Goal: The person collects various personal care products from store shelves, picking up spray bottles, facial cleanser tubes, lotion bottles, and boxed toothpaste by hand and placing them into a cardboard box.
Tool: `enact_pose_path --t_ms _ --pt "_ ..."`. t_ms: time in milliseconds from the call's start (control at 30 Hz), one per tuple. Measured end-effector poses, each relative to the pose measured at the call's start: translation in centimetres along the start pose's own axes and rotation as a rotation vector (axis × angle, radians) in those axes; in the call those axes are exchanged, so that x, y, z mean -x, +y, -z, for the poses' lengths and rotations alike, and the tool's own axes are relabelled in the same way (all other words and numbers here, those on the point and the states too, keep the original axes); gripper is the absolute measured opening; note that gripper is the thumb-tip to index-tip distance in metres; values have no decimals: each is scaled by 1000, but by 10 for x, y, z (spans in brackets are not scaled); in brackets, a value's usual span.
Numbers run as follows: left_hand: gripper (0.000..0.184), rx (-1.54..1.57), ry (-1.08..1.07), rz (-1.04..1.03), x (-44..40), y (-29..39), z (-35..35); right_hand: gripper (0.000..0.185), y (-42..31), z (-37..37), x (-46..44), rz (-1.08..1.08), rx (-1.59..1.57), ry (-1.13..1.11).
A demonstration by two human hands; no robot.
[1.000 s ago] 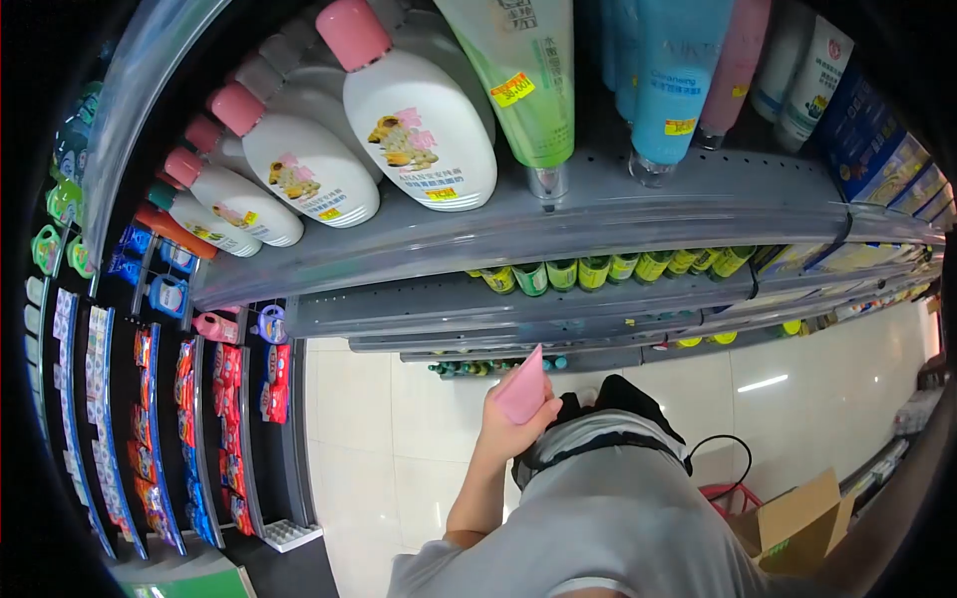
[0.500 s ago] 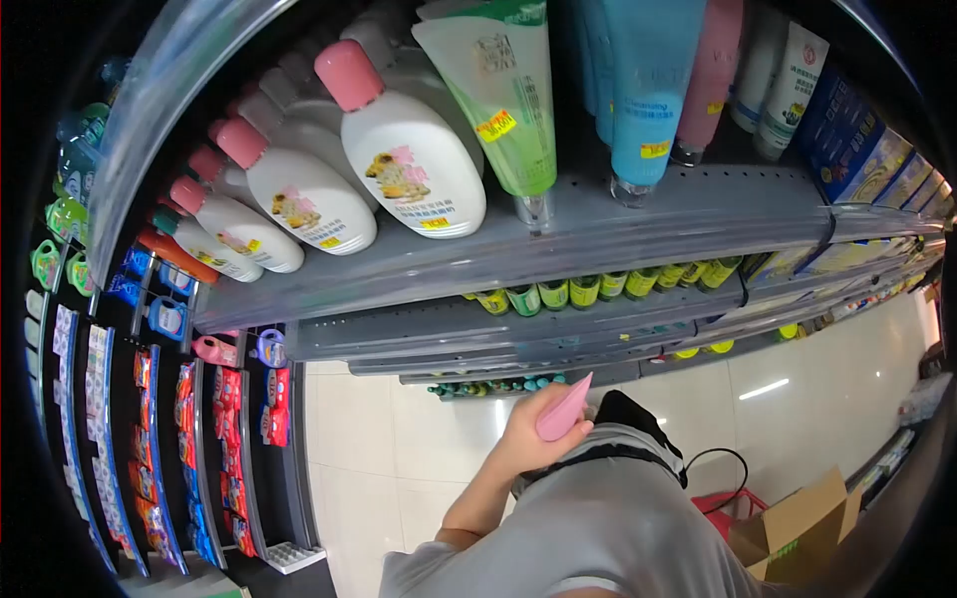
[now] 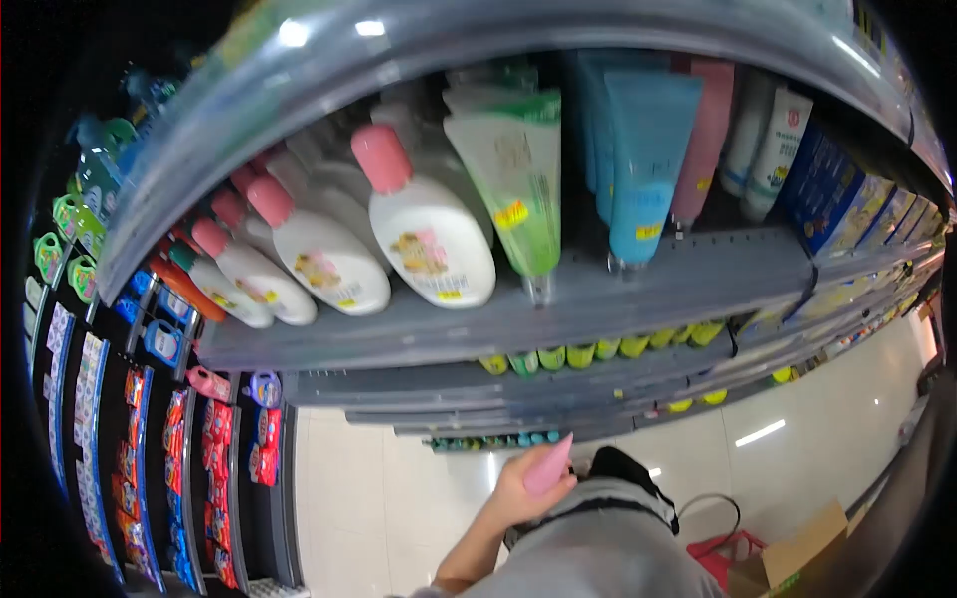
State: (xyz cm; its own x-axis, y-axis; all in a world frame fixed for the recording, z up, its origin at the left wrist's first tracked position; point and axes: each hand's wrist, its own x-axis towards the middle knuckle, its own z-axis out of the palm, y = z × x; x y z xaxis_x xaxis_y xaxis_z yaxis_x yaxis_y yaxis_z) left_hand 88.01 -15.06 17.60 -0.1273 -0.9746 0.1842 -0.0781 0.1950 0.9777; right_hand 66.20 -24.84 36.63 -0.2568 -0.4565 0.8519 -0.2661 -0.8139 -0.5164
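Observation:
My left hand [image 3: 520, 494] is wrapped round a pink squeeze tube [image 3: 548, 468], held low in front of my grey shirt with its narrow edge pointing up. Its label cannot be read from here. My right hand does not show. On the shelf above stand white bottles with pink caps [image 3: 435, 239], a green-and-white tube [image 3: 518, 189], blue tubes [image 3: 648, 164] and a pink tube [image 3: 706, 140], several with yellow price stickers.
The grey shelf [image 3: 498, 329] curves across the view, with lower tiers holding yellow-green bottles [image 3: 580, 356]. Red packets [image 3: 217, 439] hang at left. Blue boxes [image 3: 832, 194] stand at right. A cardboard box [image 3: 807, 548] and a red basket [image 3: 723, 558] are on the tiled floor at lower right.
The view has tilted upward, so the shelf and my left hand sit lower in it and more of the upper shelf edge shows. The pink tube is still in my left hand.

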Motion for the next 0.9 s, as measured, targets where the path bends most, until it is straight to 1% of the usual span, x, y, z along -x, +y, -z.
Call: enact_pose_path --t_ms 67,133,200,267,333,367,400,433,467,500,533,567,600,667,700,733,800,833,867,900 --pt "27 34 0 75 1 3 0 22 -7 7 12 -35 24 -55" --pt "26 70 -1 58 0 2 0 22 -14 10 11 1 44 -90" --pt "32 28 -29 8 2 -7 2 23 -15 13 1 70 66 -119" --pt "32 54 -8 -27 4 -5 1 24 -23 15 -7 127 94 -152" --pt "31 56 40 82 5 -3 2 24 -32 15 -10 190 123 -186" --pt "30 -24 72 4 6 -6 3 24 -36 17 -12 222 135 -200" --pt "30 -8 70 -15 8 -9 3 25 -45 17 -21 256 145 -212" --pt "30 48 92 41 12 -12 4 24 -24 3 -18 190 362 -400" --pt "29 97 110 98 14 -16 5 27 -7 -12 -9 38 385 -426" --pt "28 95 93 94 15 -18 8 33 12 -25 -1 -67 355 -386" --pt "28 84 86 83 17 -21 9 38 20 -35 1 -53 485 -365" --pt "27 86 94 105 19 -25 9 44 27 -43 2 -4 546 -336" --pt "26 88 101 126 18 -27 9 49 25 -50 0 -62 572 -353" --pt "24 88 104 134 16 -19 8 52 32 -64 0 -31 547 -323" --pt "23 119 128 157 16 -19 7 51 37 -67 0 -47 627 -363" --pt "23 150 149 181 17 -20 8 49 43 -69 2 -70 641 -391" --pt "23 95 157 178 18 -19 8 46 46 -70 5 -130 513 -367" --pt "22 129 149 238 19 -20 8 43 45 -67 6 -180 473 -368" --pt "22 166 136 297 19 -22 7 39 43 -66 7 -144 340 -303" --pt "19 162 120 266 17 -21 4 38 42 -59 13 -156 270 -304"
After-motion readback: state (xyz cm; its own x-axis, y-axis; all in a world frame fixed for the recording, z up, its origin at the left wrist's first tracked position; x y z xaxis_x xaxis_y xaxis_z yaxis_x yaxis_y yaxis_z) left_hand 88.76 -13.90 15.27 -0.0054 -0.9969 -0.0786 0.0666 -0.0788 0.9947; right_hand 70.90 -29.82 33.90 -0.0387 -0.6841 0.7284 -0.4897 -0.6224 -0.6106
